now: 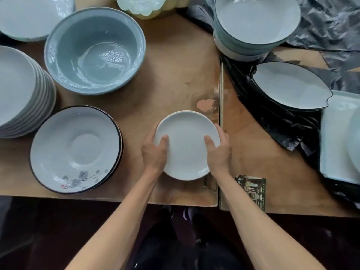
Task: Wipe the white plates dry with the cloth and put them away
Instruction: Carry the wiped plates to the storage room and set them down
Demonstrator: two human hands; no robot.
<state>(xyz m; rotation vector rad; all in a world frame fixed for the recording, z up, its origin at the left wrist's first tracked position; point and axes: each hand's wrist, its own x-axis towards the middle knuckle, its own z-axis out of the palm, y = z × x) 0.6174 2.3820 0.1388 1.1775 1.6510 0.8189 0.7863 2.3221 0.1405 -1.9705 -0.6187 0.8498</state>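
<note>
Small white plate point(187, 145) sits at the near middle of the wooden table point(171, 75), just left of the seam between the two tabletops. Left hand point(154, 152) grips its left rim, thumb lying over the upper face, fingers curled under the edge; right hand point(219, 151) does the same on the right rim. A second rim shows just behind the far edge, so probably a short stack, top plate held. Cannot tell if it is lifted or resting. No cloth in sight. Left of the white plate: flower-painted dish point(74, 149) with dark rim; beyond that, blue-grey bowl point(95, 49) and a tall pile of plates point(23, 90). Right of it: black plastic sheet point(288, 129) under more dishes. Handling judgement: glazed ceramic, rigid, light for its size, slick if wet, chips on knocks. Opposite-rim hold looks safest.
</note>
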